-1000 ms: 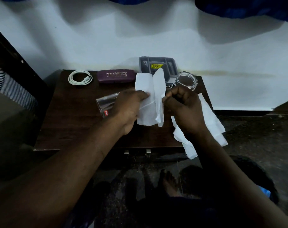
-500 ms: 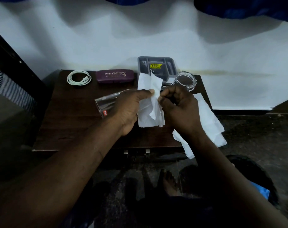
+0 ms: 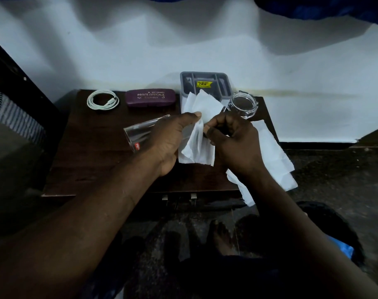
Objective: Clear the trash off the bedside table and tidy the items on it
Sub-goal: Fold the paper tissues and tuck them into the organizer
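Over the dark wooden bedside table [image 3: 93,152] my left hand [image 3: 168,141] holds a clear drinking glass [image 3: 140,134] tilted on its side, its thumb pinching a white tissue [image 3: 197,134] at the glass's mouth. My right hand [image 3: 233,143] has its fingers curled and pinches the same tissue from the right. Part of the tissue stands up above the hands; the rest hangs below them. More white tissue paper [image 3: 274,160] lies under my right wrist and droops over the table's right front corner.
Along the back edge lie a coiled white cable [image 3: 102,99], a purple spectacle case [image 3: 150,97], a grey organiser tray [image 3: 205,83] and a squat glass jar [image 3: 244,104]. A bed edge [image 3: 13,117] stands to the left. A dark bin with blue lining [image 3: 339,247] sits on the floor at right.
Both hands have drawn closer together and the tissue is bunched narrower between them. The glass stays tilted in my left hand.
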Demonstrator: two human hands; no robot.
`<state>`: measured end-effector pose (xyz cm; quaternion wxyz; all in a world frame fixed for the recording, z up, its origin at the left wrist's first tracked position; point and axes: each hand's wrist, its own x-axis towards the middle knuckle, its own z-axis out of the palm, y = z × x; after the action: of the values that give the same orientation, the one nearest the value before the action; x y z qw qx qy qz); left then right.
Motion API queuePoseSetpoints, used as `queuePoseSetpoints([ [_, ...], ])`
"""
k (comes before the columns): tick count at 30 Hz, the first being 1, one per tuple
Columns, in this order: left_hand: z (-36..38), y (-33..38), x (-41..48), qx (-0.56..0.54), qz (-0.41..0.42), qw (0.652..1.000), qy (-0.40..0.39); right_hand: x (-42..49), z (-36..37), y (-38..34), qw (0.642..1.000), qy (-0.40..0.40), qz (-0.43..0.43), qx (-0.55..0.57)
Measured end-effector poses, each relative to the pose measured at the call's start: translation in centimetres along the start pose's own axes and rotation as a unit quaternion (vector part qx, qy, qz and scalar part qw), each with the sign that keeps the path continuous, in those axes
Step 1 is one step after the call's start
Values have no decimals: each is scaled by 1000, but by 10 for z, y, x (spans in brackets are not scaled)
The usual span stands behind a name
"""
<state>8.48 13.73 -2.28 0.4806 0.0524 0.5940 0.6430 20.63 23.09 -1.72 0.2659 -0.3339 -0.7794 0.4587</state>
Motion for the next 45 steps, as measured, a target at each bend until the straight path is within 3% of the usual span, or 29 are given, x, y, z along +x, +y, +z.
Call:
queuePoseSetpoints([
  [16, 0, 2, 2, -3, 26, 999, 28, 2, 4, 2, 999, -21, 32, 19],
  [27, -4, 8, -4, -62, -63, 995, -47, 4, 1, 3, 990, -10, 70, 120],
  [32, -3, 8, -6, -35, -49, 997, -45, 4, 1, 2, 982, -18, 92, 163],
  [45, -2, 3, -4, 23, -29, 999, -7, 7, 4, 8, 986, -7, 87, 141],
])
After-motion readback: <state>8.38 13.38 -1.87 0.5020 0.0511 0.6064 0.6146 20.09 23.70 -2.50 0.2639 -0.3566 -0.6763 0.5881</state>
